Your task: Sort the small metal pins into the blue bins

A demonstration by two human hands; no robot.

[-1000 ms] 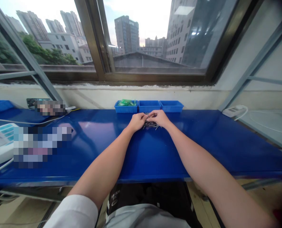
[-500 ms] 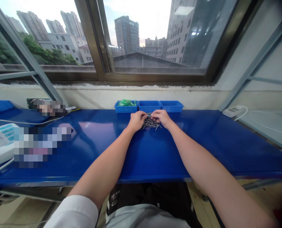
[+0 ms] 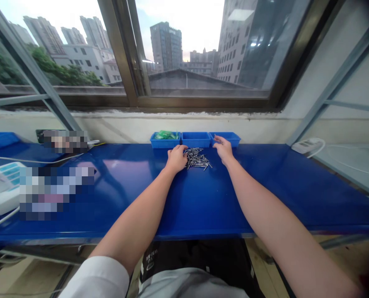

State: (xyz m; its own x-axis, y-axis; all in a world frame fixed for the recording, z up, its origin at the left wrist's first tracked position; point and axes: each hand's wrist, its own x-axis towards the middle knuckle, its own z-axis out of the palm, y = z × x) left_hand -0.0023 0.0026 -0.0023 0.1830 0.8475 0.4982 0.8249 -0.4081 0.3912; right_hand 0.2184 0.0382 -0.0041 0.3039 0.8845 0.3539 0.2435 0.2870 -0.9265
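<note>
A loose pile of small rod-shaped metal pieces (image 3: 198,159), like rivets or screws, lies on the blue tabletop (image 3: 199,198). My left hand (image 3: 177,159) rests at the pile's left edge, thumb and index finger apart, its other fingers partly hidden. Up and to the right of the pile, my right hand (image 3: 224,150) is at the front of the right blue bin (image 3: 234,140). Its thumb and fingers are bent together, and a tiny dark tip shows at the fingertips, too small to name.
Beside the right bin stand a middle blue bin (image 3: 196,140) and a left one holding green plastic bags (image 3: 166,135). A white power strip (image 3: 307,145) sits at the right. Blurred items and a white and turquoise object (image 3: 4,186) are at the left. Behind is a window.
My right hand has left the pile and moved right and away from me to the right bin. My left hand stays at the pile, where more metal pieces now show.
</note>
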